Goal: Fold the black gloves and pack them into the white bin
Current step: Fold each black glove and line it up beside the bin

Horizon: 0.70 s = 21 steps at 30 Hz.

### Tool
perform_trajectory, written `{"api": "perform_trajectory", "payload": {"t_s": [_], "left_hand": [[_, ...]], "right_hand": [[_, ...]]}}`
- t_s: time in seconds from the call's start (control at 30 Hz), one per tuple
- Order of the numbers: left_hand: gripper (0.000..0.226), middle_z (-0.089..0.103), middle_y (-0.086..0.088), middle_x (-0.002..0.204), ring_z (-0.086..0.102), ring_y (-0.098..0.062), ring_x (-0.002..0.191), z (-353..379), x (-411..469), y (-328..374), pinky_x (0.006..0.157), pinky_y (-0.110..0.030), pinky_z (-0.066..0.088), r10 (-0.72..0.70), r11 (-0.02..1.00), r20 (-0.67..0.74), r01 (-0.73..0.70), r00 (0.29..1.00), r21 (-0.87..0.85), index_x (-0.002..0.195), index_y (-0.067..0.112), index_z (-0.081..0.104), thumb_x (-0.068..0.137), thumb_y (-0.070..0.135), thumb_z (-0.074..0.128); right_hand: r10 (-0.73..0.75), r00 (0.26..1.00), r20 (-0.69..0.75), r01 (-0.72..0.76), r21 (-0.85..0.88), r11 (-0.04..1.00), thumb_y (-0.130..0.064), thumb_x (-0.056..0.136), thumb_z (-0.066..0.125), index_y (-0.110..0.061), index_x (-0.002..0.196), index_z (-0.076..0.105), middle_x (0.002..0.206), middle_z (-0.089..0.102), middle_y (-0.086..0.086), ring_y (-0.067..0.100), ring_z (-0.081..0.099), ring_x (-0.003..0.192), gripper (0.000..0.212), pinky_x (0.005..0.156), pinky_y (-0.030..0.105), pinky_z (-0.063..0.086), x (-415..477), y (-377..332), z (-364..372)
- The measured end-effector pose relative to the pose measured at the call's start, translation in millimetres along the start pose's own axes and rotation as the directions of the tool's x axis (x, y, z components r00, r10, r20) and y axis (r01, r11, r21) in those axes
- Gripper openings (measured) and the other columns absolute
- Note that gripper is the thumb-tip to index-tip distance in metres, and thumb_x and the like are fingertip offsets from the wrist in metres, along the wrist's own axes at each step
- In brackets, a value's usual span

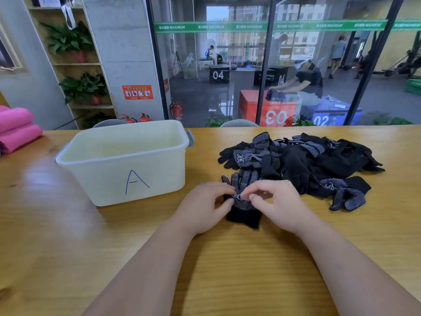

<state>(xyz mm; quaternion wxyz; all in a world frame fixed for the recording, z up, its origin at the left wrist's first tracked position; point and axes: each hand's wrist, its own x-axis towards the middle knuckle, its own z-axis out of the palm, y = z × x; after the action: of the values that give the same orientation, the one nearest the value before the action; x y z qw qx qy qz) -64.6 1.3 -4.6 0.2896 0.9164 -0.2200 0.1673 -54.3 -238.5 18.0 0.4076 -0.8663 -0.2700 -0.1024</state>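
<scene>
A black glove (244, 214) with little white dots lay flat on the wooden table (68, 236), close to the person. The left hand (205, 207) had its fingers curled and pinched the glove at its left side. The right hand (276, 201) was curled too and pinched the top of the same glove with its thumb and fingertips. The glove's dark cuff stuck out toward the person, between the two wrists. Just behind the hands, a bit to the right, sat a messy pile of black gloves (307, 160). The white bin (127, 169) stood to the left of the hands, with a blue letter A on its front. Some pink rolls (16, 128) lay at the far left edge of the table.
</scene>
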Motion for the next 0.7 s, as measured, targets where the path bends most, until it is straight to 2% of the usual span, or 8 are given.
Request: {"api": "perform_trajectory", "payload": {"t_s": [0.1, 0.2, 0.27, 0.37, 0.53, 0.63, 0.7], "left_hand": [[0.030, 0.069, 0.020, 0.117, 0.059, -0.004, 0.114, 0.5, 0.3, 2.7, 0.104, -0.036, 0.047, -0.008, 0.994, 0.025, 0.005, 1.000, 0.109, 0.109, 0.034, 0.076, 0.094, 0.059, 0.066], [0.035, 0.057, 0.022, 0.106, 0.051, -0.006, 0.107, -3.2, 2.1, 1.4, 0.098, -0.034, 0.045, -0.030, 0.986, 0.016, 0.027, 0.999, 0.163, 0.106, 0.039, 0.070, 0.088, 0.069, 0.066], [0.044, 0.053, 0.023, 0.116, 0.048, -0.006, 0.116, -5.0, 0.4, -1.8, 0.104, -0.034, 0.044, -0.040, 0.991, 0.073, 0.030, 0.997, 0.131, 0.119, 0.041, 0.067, 0.086, 0.070, 0.068], [0.062, 0.048, 0.023, 0.145, 0.041, -0.001, 0.139, -10.6, -3.3, -6.4, 0.119, -0.035, 0.038, -0.057, 0.998, 0.190, 0.048, 0.980, 0.050, 0.141, 0.039, 0.060, 0.086, 0.069, 0.070], [0.070, 0.041, 0.023, 0.161, 0.035, -0.003, 0.149, -20.6, -5.6, -9.7, 0.127, -0.040, 0.030, -0.135, 0.990, 0.272, 0.119, 0.953, 0.075, 0.150, 0.037, 0.056, 0.088, 0.066, 0.069], [0.060, 0.040, 0.017, 0.164, 0.034, -0.007, 0.152, -17.3, -4.3, -3.3, 0.128, -0.042, 0.027, -0.128, 0.990, 0.179, 0.115, 0.975, 0.079, 0.153, 0.032, 0.054, 0.099, 0.059, 0.061], [0.063, 0.033, 0.016, 0.168, 0.027, -0.007, 0.156, -12.8, -2.8, 3.7, 0.129, -0.040, 0.025, -0.117, 0.992, 0.146, 0.110, 0.982, 0.059, 0.158, 0.032, 0.047, 0.103, 0.062, 0.052]], "right_hand": [[0.040, 0.987, -0.158, -0.067, -0.167, 0.984, -0.019, 0.088, 0.077, -0.039, 0.096, 0.078, 0.095, 0.073, -0.020, 0.002, 0.069, 0.090, 0.022, 0.086, 0.034, 0.058, 5.2, 23.8, -4.0], [0.117, 0.987, -0.112, -0.148, -0.337, 0.930, -0.045, 0.085, 0.080, -0.043, 0.102, 0.075, 0.101, 0.068, -0.025, 0.001, 0.062, 0.097, 0.019, 0.086, 0.030, 0.050, 3.9, 33.9, -13.5], [0.132, 0.991, -0.029, -0.133, -0.372, 0.919, -0.059, 0.082, 0.078, -0.046, 0.106, 0.075, 0.108, 0.063, -0.027, 0.002, 0.054, 0.102, 0.027, 0.086, 0.029, 0.045, 2.3, 33.1, -14.4], [0.106, 0.993, 0.057, -0.075, -0.392, 0.917, -0.071, 0.082, 0.071, -0.052, 0.110, 0.074, 0.113, 0.056, -0.026, 0.005, 0.043, 0.111, 0.033, 0.095, 0.033, 0.042, 2.7, 27.6, -7.9], [0.114, 0.993, 0.003, -0.095, -0.534, 0.840, -0.067, 0.089, 0.066, -0.051, 0.118, 0.071, 0.118, 0.053, -0.024, 0.009, 0.041, 0.113, 0.034, 0.099, 0.039, 0.045, 4.9, 22.4, -7.9], [0.096, 0.995, 0.013, -0.079, -0.475, 0.876, -0.057, 0.092, 0.069, -0.049, 0.118, 0.072, 0.119, 0.054, -0.026, 0.006, 0.043, 0.110, 0.028, 0.098, 0.039, 0.047, 4.4, 21.6, -8.3], [0.083, 0.996, -0.014, -0.080, -0.454, 0.888, -0.052, 0.092, 0.071, -0.046, 0.116, 0.074, 0.118, 0.057, -0.025, 0.007, 0.045, 0.109, 0.025, 0.096, 0.040, 0.048, 5.3, 22.4, -7.3]]}}
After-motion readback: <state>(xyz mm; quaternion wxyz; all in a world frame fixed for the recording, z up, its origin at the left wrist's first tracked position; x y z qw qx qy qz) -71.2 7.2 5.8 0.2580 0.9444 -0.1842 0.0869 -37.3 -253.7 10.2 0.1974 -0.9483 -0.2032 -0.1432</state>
